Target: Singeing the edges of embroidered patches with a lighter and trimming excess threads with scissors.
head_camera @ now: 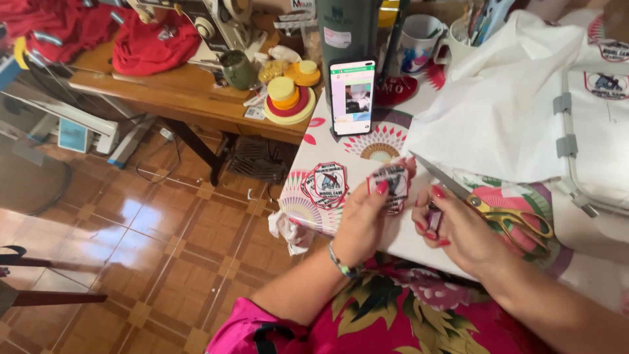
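Observation:
My left hand (pixel 364 216) holds a small round embroidered patch (pixel 392 182) by its edge, thumb on its front. My right hand (pixel 458 229) sits just right of it, fingers curled around a small dark lighter-like object (pixel 434 216). Gold-handled scissors (pixel 498 211) lie on the table beside the right hand, blades pointing up-left toward the patch. A second finished patch (pixel 326 184) with a red border lies flat on the floral tablecloth (pixel 380 141), left of my left hand.
A phone (pixel 352 97) stands propped with its screen lit. White fabric in an embroidery hoop frame (pixel 570 131) fills the right. Behind are mugs (pixel 419 42), thread spools (pixel 288 98), a wooden table with a sewing machine (pixel 216 26) and red cloth (pixel 154 46).

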